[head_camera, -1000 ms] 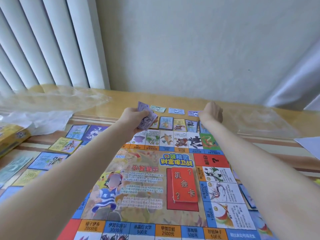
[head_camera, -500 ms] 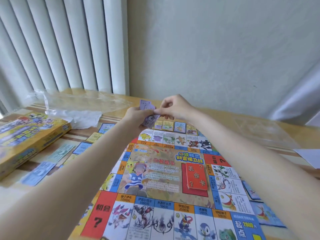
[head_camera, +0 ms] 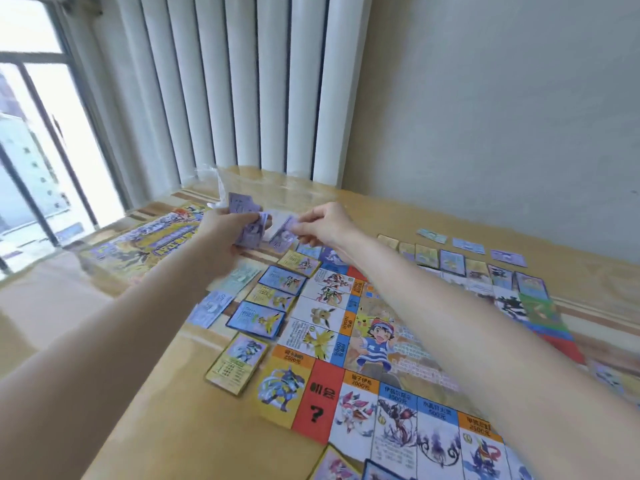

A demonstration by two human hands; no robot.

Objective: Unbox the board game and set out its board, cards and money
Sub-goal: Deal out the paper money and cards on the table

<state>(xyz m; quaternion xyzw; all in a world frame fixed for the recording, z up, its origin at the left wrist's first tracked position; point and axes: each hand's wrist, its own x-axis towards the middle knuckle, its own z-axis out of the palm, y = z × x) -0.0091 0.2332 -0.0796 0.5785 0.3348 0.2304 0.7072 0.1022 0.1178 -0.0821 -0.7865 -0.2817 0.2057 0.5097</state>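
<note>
Head view: pale purple money, fanned and creased.

Head view. My two forearms enter from bottom edge, L at lower left, R at lower right; both bare as far as frame shows, no sleeve or cuff in shot. L hand: bare, no glove, ring or band seen. R hand: bare too, no ring or glove; knuckles and back of hand face camera. Wrists carry no watch or strap. Nails too small and blurred to tell. Rest of my body out of frame.
</note>
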